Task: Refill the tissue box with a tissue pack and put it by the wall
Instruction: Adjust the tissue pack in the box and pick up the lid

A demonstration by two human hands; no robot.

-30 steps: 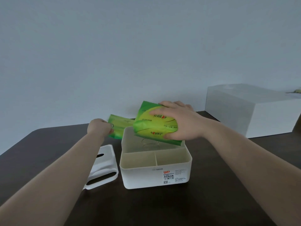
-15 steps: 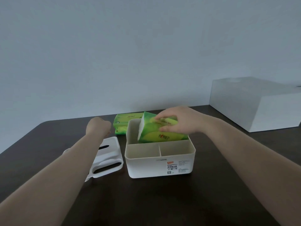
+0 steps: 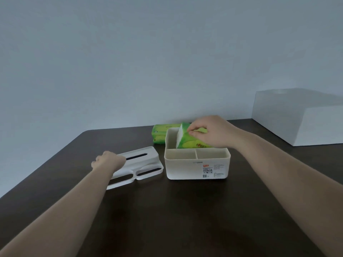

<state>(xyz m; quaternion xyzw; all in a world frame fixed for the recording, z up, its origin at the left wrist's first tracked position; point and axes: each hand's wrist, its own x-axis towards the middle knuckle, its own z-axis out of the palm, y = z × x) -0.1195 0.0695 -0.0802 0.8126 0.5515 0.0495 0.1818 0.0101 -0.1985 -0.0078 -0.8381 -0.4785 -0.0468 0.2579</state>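
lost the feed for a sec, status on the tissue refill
Right hand gripping tissue pack, tilted, partly inside box. Left hand on lid, off the box. Nothing blocking.

three tissue packs (image 3: 193, 141), two boxes (image 3: 197, 167), one lid (image 3: 137, 164)
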